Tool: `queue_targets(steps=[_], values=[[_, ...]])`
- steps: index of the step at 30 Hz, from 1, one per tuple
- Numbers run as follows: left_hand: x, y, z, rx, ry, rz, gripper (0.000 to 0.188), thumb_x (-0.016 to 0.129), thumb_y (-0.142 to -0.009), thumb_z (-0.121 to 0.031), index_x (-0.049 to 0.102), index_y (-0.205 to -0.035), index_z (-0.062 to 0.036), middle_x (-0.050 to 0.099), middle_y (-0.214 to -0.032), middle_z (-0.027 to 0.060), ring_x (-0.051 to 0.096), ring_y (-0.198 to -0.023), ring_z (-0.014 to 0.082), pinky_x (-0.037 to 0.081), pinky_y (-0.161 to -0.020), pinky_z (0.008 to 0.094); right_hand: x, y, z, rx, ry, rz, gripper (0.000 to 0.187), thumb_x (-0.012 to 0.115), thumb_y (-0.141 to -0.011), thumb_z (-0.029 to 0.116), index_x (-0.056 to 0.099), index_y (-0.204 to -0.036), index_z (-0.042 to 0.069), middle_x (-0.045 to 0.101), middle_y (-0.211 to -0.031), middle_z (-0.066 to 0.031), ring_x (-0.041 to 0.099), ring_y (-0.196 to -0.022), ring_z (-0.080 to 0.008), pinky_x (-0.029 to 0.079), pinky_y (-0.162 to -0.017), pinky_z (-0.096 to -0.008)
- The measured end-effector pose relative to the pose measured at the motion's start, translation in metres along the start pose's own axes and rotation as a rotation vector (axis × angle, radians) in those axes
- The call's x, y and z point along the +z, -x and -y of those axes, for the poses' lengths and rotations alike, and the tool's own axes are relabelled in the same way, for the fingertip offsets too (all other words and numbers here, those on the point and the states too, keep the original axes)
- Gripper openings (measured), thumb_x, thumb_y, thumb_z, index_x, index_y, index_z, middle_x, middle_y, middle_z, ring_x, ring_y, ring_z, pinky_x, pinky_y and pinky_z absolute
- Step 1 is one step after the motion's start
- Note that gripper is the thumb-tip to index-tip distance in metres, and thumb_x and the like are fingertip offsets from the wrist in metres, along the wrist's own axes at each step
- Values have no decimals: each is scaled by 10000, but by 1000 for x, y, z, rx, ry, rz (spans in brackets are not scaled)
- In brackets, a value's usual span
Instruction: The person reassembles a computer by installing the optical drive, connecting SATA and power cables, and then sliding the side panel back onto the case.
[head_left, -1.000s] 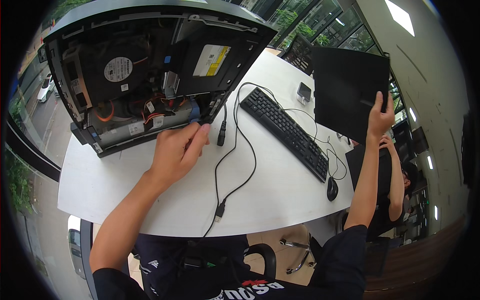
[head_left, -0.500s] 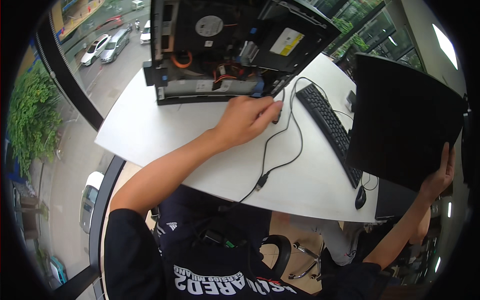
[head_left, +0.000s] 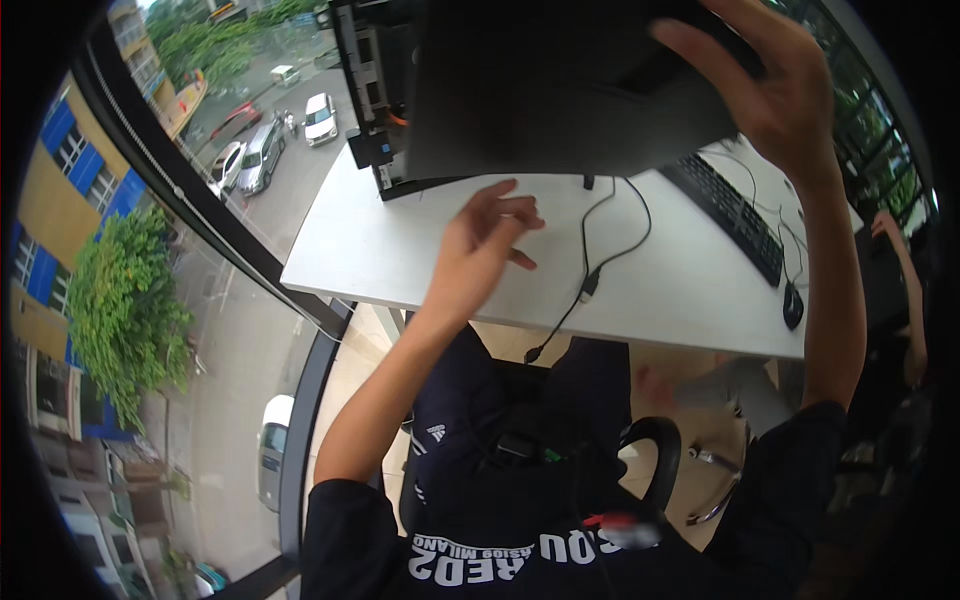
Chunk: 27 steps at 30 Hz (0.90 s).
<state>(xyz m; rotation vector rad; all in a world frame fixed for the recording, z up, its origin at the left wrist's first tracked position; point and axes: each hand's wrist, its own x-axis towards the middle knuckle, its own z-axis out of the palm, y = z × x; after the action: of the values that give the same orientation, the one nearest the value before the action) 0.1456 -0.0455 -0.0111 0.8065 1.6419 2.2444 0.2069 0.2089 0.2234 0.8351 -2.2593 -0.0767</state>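
A flat black computer side panel [head_left: 560,100] is tilted across the front of the desktop computer case [head_left: 372,95], hiding most of its inside. My right hand [head_left: 785,95] grips the panel at its right side, fingers and thumb spread over the edge. Below the panel's lower edge, my left hand [head_left: 485,245] hovers over the white table with its fingers loosely bent and apart, nothing in it. Only the case's left frame, with a bit of orange cable, shows past the panel.
A black cable [head_left: 590,285] loops over the white table [head_left: 400,255] and hangs off its front edge. The black keyboard [head_left: 735,215] and mouse [head_left: 793,305] lie at the right. Another person's arm [head_left: 905,270] shows at far right. A window borders the left.
My right hand has brought the panel from the far right over to the open case. My left hand has moved back from the case's lower edge, its fingers now apart.
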Motion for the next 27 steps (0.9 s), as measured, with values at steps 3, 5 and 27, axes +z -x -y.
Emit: queue_targets(steps=[3, 5, 27], values=[[-22, -3, -26, -159, 327, 14, 616, 434, -1062, -329, 401, -1417, 174, 500, -1456, 351, 553, -1343, 416, 524, -1053, 478, 47, -57, 41, -328, -264, -214, 278, 712, -924, 86, 733, -1161, -56, 774, -963, -186, 727, -737, -260, 570, -726, -353], [-36, -1, -43, -224, 450, 78, 644, 436, -1066, -340, 375, -1419, 195, 476, -1471, 364, 528, -1368, 421, 501, -1090, 482, 51, -62, 61, -316, -295, -291, 223, 717, -908, 76, 766, -1089, -43, 773, -982, -203, 741, -758, -301, 570, -744, -376], [-57, -78, -17, -543, 613, 221, 608, 396, -1090, -190, 177, -1521, 179, 346, -1556, 381, 544, -1362, 363, 535, -1091, 417, 99, -32, 16, -228, -432, -209, 282, 725, -872, 91, 766, -1131, -11, 771, -1011, -202, 740, -832, -278, 567, -804, -354]])
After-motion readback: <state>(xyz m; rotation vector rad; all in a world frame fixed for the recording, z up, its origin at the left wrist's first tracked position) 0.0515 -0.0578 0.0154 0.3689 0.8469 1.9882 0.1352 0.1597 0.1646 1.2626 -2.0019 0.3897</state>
